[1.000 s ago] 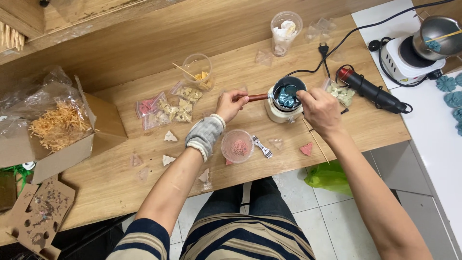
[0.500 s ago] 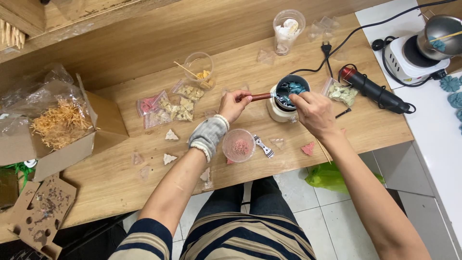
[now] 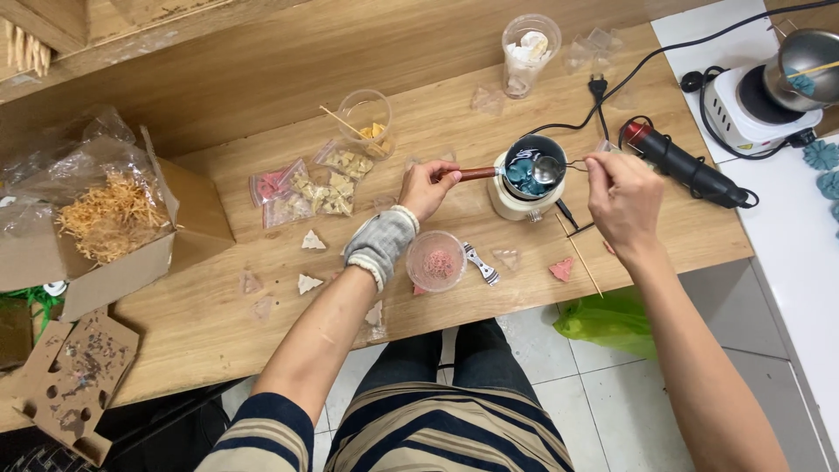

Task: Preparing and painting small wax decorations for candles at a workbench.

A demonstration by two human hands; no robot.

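— Across the wooden worktable (image 3: 218, 323), what's already laid out and what's in hand?

— Biggest first: a cardboard box (image 3: 131, 232) at the far left with straw-coloured shredded filling, and a white hotplate (image 3: 752, 109) with a metal pot at the far right. Several small pale triangular pieces (image 3: 313, 241) lie finished-looking on the wood, plus bags of more, so I'd judge some of the batch is done. A black heat tool (image 3: 686, 166) lies just beside the right hand.

— And the melting itself?

— Mid-way, I'd say. The little cream warmer (image 3: 524, 197) holds a dark pan of blue pieces (image 3: 522, 172) that look lumpy, not fully liquid. The left hand (image 3: 424, 188), wrist wrapped in a grey cuff, is closed around the pan's reddish handle (image 3: 476, 174). The right hand (image 3: 622, 199) pinches a thin spoon (image 3: 549, 169), its bowl resting over the blue pieces.

— Anything waiting?

— A clear cup of pink bits (image 3: 437, 260) near the left wrist, untouched, and a pink triangle (image 3: 560, 269) under the right wrist
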